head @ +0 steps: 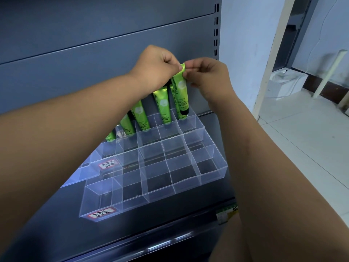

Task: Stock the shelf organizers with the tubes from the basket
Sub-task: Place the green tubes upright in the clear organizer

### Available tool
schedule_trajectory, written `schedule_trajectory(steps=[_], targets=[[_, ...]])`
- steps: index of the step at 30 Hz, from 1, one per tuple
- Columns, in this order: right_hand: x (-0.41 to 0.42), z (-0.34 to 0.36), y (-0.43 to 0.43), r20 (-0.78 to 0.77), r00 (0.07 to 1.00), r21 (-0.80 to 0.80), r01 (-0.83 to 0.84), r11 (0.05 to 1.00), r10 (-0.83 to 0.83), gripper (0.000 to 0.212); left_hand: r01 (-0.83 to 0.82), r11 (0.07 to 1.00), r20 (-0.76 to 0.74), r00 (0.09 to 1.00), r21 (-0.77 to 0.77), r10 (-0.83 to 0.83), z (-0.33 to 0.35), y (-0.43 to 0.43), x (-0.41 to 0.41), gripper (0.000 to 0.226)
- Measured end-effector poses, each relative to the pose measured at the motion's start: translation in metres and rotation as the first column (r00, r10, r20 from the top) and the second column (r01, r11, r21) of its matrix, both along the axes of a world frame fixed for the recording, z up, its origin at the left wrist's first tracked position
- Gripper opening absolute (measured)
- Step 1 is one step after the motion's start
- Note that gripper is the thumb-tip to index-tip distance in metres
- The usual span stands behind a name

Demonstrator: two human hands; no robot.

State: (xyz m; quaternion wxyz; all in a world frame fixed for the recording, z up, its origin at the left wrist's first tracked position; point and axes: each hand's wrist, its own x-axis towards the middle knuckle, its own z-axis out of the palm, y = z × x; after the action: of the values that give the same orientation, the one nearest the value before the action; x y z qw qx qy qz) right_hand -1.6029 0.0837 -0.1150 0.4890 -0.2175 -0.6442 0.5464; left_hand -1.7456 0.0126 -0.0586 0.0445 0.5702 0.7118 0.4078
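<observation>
As grips [156,66] [209,78] pinch, tube [181,89] hangs below, seemingly

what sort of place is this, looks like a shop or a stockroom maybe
Most likely a retail shop. The grey metal shelving has a slotted upright, clear compartment organizers hold a row of identical green tubes, and what looks like a price label sits on the shelf edge.

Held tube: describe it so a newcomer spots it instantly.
A clear tiered organizer sits on the grey shelf, green tubes along its back row. At that row's right end, one tube hangs higher than the rest, left hand and right hand pinching its flat top, black cap down.
</observation>
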Motion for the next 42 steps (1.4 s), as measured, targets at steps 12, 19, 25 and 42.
schedule_trajectory(steps=[12,19,25,42], targets=[[-0.002,-0.013,0.008,0.048,0.998,-0.077,0.035,0.996,-0.031,0.022,-0.025,0.996,-0.194,0.981,-0.082,0.009,-0.004,-0.006,-0.003,0.015],[-0.004,-0.021,0.009,0.073,0.997,-0.116,0.028,0.993,-0.02,0.022,-0.03,0.995,-0.321,0.947,-0.096,-0.003,-0.008,-0.006,-0.007,0.017],[-0.002,-0.026,0.01,0.146,0.989,-0.107,0.038,0.994,-0.022,0.018,-0.046,0.987,-0.369,0.929,-0.156,-0.015,-0.017,-0.003,-0.009,0.013],[0.001,-0.031,0.006,0.168,0.986,-0.158,0.039,0.987,-0.012,0.019,0.042,0.993,-0.353,0.932,-0.113,-0.08,-0.033,-0.005,-0.018,0.02]])
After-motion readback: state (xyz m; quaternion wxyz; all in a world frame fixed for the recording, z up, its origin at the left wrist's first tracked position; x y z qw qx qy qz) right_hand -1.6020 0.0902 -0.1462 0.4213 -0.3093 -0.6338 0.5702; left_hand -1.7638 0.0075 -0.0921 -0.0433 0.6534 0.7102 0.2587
